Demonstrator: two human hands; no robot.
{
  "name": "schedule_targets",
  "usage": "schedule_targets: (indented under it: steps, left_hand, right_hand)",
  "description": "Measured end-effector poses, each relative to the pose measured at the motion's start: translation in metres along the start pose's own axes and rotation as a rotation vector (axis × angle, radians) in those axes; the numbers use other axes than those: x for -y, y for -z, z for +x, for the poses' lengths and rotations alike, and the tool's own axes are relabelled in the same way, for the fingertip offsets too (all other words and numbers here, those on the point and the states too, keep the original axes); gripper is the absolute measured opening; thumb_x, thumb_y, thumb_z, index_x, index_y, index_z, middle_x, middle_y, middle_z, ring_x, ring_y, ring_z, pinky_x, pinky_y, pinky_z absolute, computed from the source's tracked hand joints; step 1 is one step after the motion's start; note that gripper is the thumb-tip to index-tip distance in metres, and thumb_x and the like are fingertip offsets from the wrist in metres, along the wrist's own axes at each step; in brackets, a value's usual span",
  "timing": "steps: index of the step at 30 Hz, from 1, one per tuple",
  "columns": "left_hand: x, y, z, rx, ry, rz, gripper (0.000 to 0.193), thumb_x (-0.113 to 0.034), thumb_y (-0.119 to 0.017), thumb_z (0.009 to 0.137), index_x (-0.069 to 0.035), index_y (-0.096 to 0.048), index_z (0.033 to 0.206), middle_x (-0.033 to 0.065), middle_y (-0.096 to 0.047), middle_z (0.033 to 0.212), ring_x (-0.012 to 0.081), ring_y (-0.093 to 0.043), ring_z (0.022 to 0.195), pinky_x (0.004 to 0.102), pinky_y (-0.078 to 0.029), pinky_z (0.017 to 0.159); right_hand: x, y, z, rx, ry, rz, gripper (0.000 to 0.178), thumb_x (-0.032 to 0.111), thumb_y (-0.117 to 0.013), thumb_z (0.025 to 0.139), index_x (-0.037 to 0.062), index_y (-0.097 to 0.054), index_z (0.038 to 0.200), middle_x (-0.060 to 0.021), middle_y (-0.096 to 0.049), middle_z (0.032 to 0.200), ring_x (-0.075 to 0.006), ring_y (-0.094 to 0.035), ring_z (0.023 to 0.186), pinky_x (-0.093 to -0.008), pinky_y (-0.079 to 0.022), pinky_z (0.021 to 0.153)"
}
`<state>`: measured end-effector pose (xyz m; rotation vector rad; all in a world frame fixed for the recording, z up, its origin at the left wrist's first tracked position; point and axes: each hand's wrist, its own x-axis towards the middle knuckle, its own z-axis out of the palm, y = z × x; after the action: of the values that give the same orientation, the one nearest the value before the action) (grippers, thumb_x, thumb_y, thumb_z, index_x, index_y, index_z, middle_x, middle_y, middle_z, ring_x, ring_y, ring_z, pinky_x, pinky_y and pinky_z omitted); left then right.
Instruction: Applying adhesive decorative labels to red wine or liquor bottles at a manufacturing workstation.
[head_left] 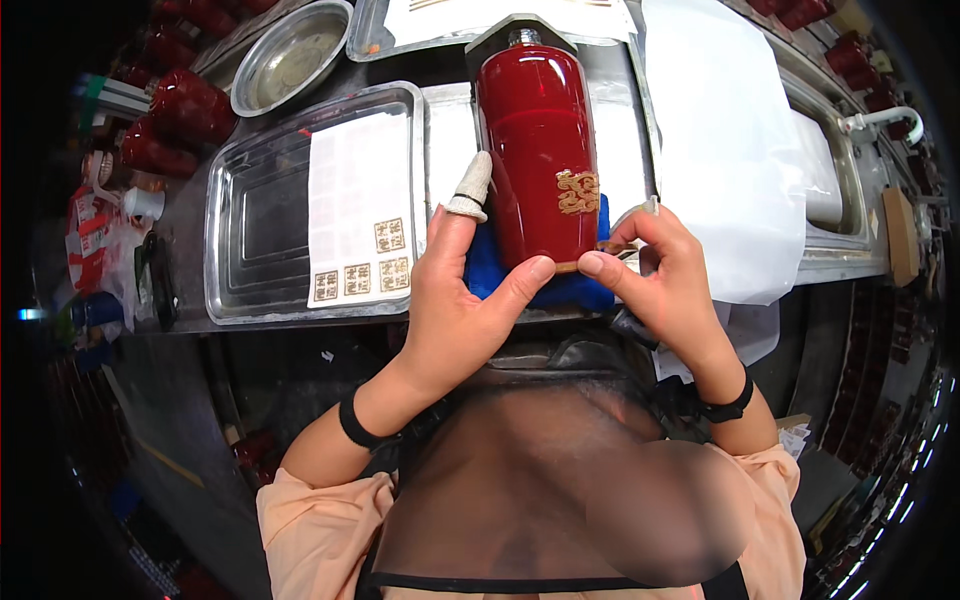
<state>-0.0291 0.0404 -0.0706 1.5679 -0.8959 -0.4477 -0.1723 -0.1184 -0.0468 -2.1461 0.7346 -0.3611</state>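
A glossy dark red bottle (535, 140) lies in front of me, its neck pointing away and its base toward me. A gold decal (578, 192) sits on its lower right side. My left hand (455, 295) is closed on the bottle's lower left, index finger along the side and thumb at the base edge. That index finger wears a pale finger cot (470, 188). My right hand (668, 275) pinches the base's right corner, its thumb against the edge; a small brownish piece shows by its fingers, too small to name. Blue cloth (485, 262) shows beneath the bottle.
To the left, a clear tray (262, 205) holds a white sheet (350, 170) with several gold decals. Behind it stands a metal bowl (325, 30). More red bottles (195, 105) stand far left. White sheeting (715, 130) covers the table at right, beside a sink (855, 190) with a tap.
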Motion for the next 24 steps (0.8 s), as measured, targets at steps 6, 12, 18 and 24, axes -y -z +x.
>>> schedule_targets:
  steps: [6,12,18,24]
  left_hand:
    - [0.0012,-0.0005,-0.0008,-0.009,0.016,0.009,0.075,-0.022,-0.074,0.082,0.007,-0.037,0.140,0.0222,-0.050,0.130,0.0308,-0.050,0.120,0.0374,-0.038,0.103]
    - [0.0004,-0.0021,-0.0010,-0.018,-0.001,-0.004,0.074,-0.022,-0.074,0.082,0.008,-0.037,0.140,0.0225,-0.050,0.130,0.0314,-0.049,0.121,0.0383,-0.037,0.103]
    - [-0.0005,-0.0017,-0.0004,-0.011,0.007,0.002,0.076,-0.021,-0.074,0.081,0.008,-0.037,0.140,0.0223,-0.051,0.128,0.0322,-0.049,0.120,0.0391,-0.037,0.104]
    - [-0.0022,-0.0032,-0.0005,-0.011,0.034,0.037,0.081,-0.022,-0.077,0.078,0.008,-0.036,0.141,0.0218,-0.052,0.128,0.0328,-0.049,0.119,0.0398,-0.037,0.103]
  right_hand:
    - [-0.0007,-0.0003,-0.0001,0.027,-0.056,0.033,0.043,0.040,-0.083,0.071,0.0031,-0.061,0.073,-0.0040,-0.049,0.068,-0.0138,-0.041,0.058,-0.0295,-0.033,0.051]
    - [-0.0012,-0.0007,-0.0004,0.036,-0.070,0.060,0.041,0.038,-0.082,0.072,0.0031,-0.061,0.074,-0.0034,-0.048,0.069,-0.0124,-0.041,0.056,-0.0279,-0.032,0.051]
    - [-0.0003,0.0010,-0.0005,0.047,-0.085,0.070,0.042,0.038,-0.082,0.072,0.0028,-0.061,0.075,-0.0040,-0.049,0.070,-0.0128,-0.042,0.057,-0.0279,-0.033,0.051]
    - [0.0059,-0.0010,-0.0001,0.030,-0.014,-0.006,0.044,0.039,-0.083,0.071,0.0022,-0.060,0.076,-0.0068,-0.051,0.072,-0.0182,-0.047,0.063,-0.0307,-0.038,0.056]
